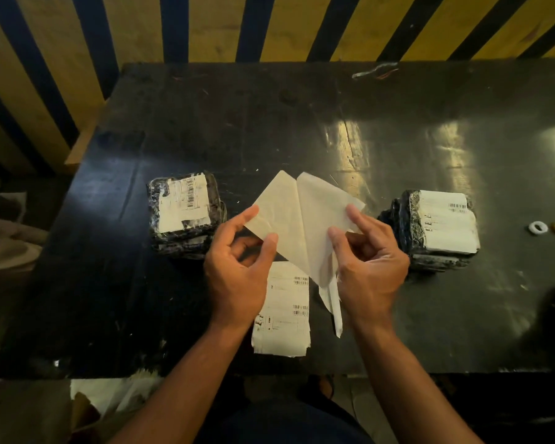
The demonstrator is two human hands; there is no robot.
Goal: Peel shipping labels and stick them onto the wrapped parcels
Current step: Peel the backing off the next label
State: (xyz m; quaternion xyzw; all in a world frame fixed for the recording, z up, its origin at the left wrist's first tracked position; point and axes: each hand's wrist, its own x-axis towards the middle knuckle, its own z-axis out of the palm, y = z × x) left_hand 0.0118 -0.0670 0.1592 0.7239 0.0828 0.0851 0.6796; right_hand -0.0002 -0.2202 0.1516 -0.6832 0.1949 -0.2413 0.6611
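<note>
Both hands, left hand (237, 267) and right hand (370, 264), pinch a creased label sheet (302, 219) above the desk (269, 123) near its front edge.

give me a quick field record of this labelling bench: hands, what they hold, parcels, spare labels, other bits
left hand: pinches the left edge of the backing sheet
right hand: pinches the sheet's right part
backing sheet: plain, creased, held above the table
left parcel stack: label on top
right parcel stack: label on top
label pile: flat on the table, near edge, under the hands
tape rolls: two small ones, far right
</note>
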